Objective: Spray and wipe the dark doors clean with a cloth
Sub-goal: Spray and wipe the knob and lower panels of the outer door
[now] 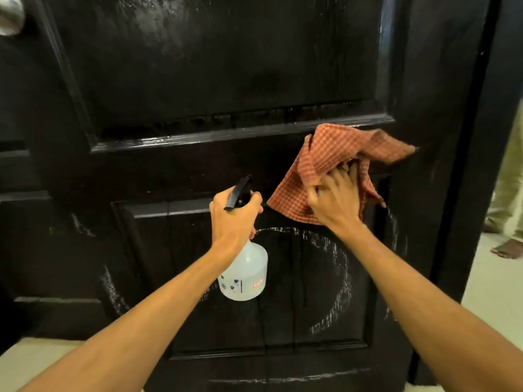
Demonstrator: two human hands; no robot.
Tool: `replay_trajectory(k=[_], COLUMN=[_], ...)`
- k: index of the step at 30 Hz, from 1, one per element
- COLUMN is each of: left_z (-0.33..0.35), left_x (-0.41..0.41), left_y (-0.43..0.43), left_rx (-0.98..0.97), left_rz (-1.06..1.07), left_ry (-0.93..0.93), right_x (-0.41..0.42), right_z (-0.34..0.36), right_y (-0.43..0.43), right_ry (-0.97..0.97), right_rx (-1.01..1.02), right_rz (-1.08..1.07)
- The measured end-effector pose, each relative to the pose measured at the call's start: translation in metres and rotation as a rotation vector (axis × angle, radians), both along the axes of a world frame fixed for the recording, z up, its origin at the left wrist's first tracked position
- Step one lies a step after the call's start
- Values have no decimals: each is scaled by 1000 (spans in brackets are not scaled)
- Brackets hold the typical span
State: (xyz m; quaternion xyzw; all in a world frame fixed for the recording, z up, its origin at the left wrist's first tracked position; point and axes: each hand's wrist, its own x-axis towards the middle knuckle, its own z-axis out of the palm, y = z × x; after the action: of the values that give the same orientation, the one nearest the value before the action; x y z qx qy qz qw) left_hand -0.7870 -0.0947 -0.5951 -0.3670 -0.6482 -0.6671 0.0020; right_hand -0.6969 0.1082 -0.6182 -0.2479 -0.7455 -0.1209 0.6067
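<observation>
- The dark door [226, 80] fills nearly the whole frame, so the thing being cleaned is right in front of both hands
- Right hand [336, 199] is spread flat on a red checked cloth [325, 165], pressing it to the door just right of centre, on the rail between the upper panel and the lower panel
- Left hand [235, 219] is wrapped around the neck of a clear spray bottle [246, 275] near the middle of the frame, held close to the door; can't tell if a finger is on the trigger
- Hands are apart, each busy with its own thing
- The bit that matters: the white chalky ring [336, 267] sits on the lower panel directly below the cloth, so the right hand is clearly the nearer one, and the wipe would probably need to go down from where it is
- More pale streaks in the lower left and along the bottom edge
- Upper panel looks wet and shiny, hard to say if it's fully clean
- A knob [10, 15] in the upper left corner is blurred and cut off
- At the right edge somebody's bare foot [506, 248] shows, the rest of them cropped out
</observation>
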Motion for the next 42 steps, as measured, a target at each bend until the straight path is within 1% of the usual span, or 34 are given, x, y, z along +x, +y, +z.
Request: replay_trajectory(k=[1,3,4,5,6,8,9,10,11,13,14,17,18,20,22,23,25,26,27,29,31,34,35,36,37,38,40,42], left_z=[2,6,8,9,10,9,9,9,10,11,12,11,11,10,9,8,8,8,8,7,7,7,8,10,11,12,14,14], left_x=[2,7,10,13,16,25,29,32,36,43,46,53,55,61,66,68,72,73,74,75,76,72,71,68,66,64,59,54], left_y=[2,6,8,10,13,19,22,25,27,33,36,48,51,57,61,63,67,69,72,75,74,70,69,68,67,66,63,58], left_rx=[7,20,23,22,17,10,11,15,16,6,-1,-12,-14,-20,-25,-27,-33,-35,-34,-34,-35,-40,-39,-41,-46,-46,-34,-34], left_rz=[2,-2,-4,-8,-10,-24,-35,-46,-56,-77,-84,-90,-89,-91,-104,-112,-123,-128,-133,-136,-135,-130,-126,-122,-118,-118,-110,-97], left_ry=[-3,-11,-12,-6,4,21,19,14,10,11,18,31,34,45,41,40,44,49,52,53,47,20,15,16,21,26,29,22], right_x=[12,30,30,26,21,23,30,39,51,74,83,102,105,113,112,114,118,115,114,111,110,112,116,118,116,113,107,99], right_z=[0,3,6,9,10,5,0,-5,-8,-4,3,31,31,9,-33,-47,-33,-20,-2,21,9,-42,-44,-31,-12,8,48,51], right_y=[12,19,15,8,1,3,12,24,34,54,65,82,87,83,74,72,74,79,83,85,80,63,60,60,61,69,79,70], right_ry=[63,240,294,281,187,-98,-179,-189,-148,-66,-56,-24,-28,-42,-87,-118,-205,-208,-142,36,84,-25,-118,-198,-217,-158,101,175], right_rx=[-28,-152,-160,-135,-71,127,190,209,173,86,74,-60,-65,-140,-116,-125,-251,-256,-284,-260,-249,-305,-302,-334,-338,-374,-405,-349], right_rz=[-28,-112,-128,-97,-37,34,29,12,-7,-120,-177,-153,-114,-48,-60,-105,-126,-102,-61,-28,11,11,-11,-19,-17,3,42,-20])
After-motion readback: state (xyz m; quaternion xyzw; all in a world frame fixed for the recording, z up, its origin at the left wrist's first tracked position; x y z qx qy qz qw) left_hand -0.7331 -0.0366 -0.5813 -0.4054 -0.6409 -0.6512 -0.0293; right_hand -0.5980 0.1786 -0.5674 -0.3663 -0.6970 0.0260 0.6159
